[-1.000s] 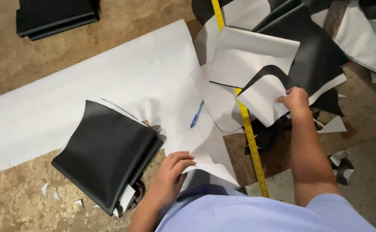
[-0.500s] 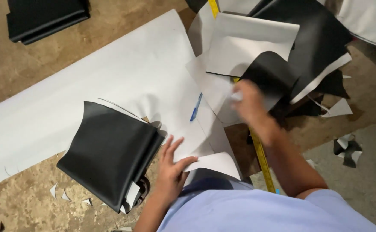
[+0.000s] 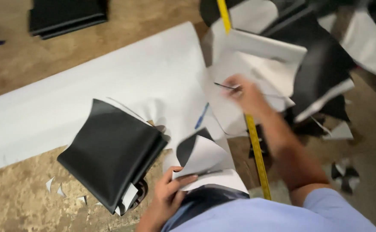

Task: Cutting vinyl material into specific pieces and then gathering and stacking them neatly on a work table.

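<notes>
Big sheet [image 3: 110, 86]: lies on the floor [image 3: 16, 202], from far right to near left.
Folded stack [image 3: 110, 154]: near left, partly on the big sheet.
Curled piece [image 3: 203, 157]: right of the folded stack, under the left hand [image 3: 166, 197].
Pen [image 3: 201, 116]: on the big sheet, behind the curled piece.
Tape measure [image 3: 256, 150]: right of the pen, running near to far.
Right hand [image 3: 246, 92]: far right, on the cut pieces [image 3: 261, 64].
Second stack [image 3: 68, 17]: far left, on the floor.

The big sheet [image 3: 110, 81] on the floor is plain white. The folded stack [image 3: 110, 152] beside it is black with white undersides. A curled piece [image 3: 201, 157] shows black outside, white inside. The tape measure [image 3: 256, 150] is yellow, the pen [image 3: 201, 116] blue, the sleeve [image 3: 325, 206] pale blue, the floor [image 3: 20, 202] mottled tan.
</notes>
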